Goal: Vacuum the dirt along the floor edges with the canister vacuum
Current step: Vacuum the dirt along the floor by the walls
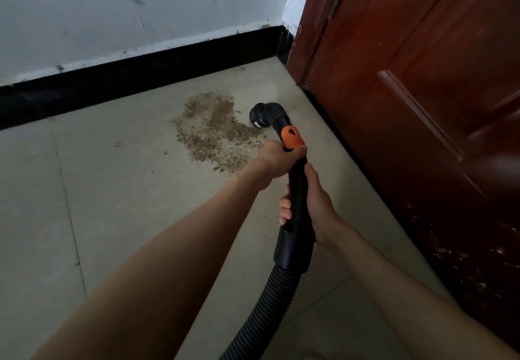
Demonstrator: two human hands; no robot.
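A patch of brown dirt (pixel 213 126) lies on the beige tiled floor near the corner. The vacuum's black bent nozzle (pixel 266 115) points down at the patch's right edge. An orange collar (pixel 292 137) sits on the black handle tube (pixel 298 188) behind the nozzle. My left hand (pixel 277 160) grips the tube just below the orange collar. My right hand (pixel 315 205) grips the tube lower down, fingers wrapped round it. A ribbed black hose (pixel 264 309) runs from the tube down to the bottom edge of the view. The canister is out of view.
A black skirting board (pixel 135 78) runs along the white wall (pixel 126 8) at the back. A dark red wooden door (pixel 422 106) stands on the right, meeting the wall at the corner. Two small crumbs (pixel 117 143) lie left of the patch.
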